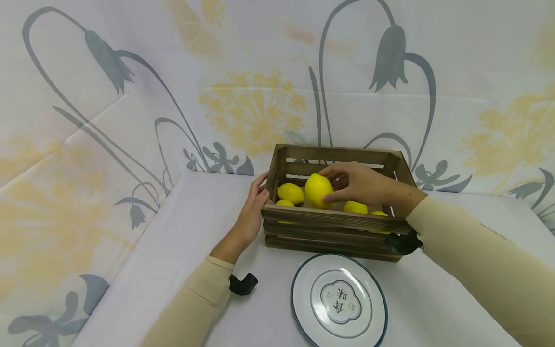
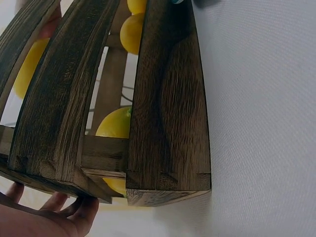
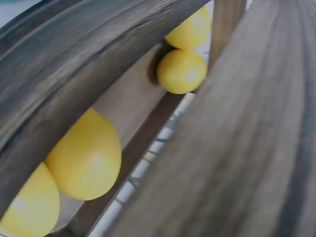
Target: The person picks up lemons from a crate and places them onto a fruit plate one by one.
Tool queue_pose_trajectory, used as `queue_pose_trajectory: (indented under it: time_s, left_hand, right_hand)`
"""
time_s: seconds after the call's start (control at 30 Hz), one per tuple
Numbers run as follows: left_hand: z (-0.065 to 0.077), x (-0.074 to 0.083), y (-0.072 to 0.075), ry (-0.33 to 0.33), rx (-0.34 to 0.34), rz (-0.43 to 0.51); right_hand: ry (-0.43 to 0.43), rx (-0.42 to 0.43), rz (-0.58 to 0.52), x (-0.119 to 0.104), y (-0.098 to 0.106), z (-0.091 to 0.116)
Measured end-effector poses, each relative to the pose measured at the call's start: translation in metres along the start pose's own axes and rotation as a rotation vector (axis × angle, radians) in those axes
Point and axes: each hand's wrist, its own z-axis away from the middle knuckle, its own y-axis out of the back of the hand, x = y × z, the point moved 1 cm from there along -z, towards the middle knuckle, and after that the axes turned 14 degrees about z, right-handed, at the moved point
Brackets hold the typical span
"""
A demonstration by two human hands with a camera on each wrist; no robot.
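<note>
A slatted dark wooden crate (image 1: pixel 329 231) with several yellow lemons in it stands on the table. My right hand (image 1: pixel 362 185) reaches in over its right side. Thumb and fingers pinch one lemon (image 1: pixel 318 191), raised above the crate floor. Lower in the crate lie another lemon (image 1: pixel 291 193) at the left and a lemon (image 1: pixel 355 207) below my right hand. My left hand (image 1: pixel 249 212) rests against the crate's outer left side; in the left wrist view its fingers (image 2: pixel 85 212) touch the end slats. My right hand is out of the right wrist view, where lemons (image 3: pixel 88 155) show between slats.
An upside-down white plate (image 1: pixel 299 294) with a dark rim and printed centre lies in front of the crate. White cloth covers the table (image 1: pixel 182 231). A floral-patterned curtain (image 1: pixel 269 62) hangs close behind the crate and along the left side.
</note>
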Motion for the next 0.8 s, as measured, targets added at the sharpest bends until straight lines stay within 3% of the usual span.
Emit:
queue_pose_trajectory:
  time_s: [0.8]
  left_hand:
    - [-0.001,0.000,0.001,0.006,0.005,-0.021]
  right_hand:
    - [-0.040,0.192,-0.067,-0.022,0.018,0.026]
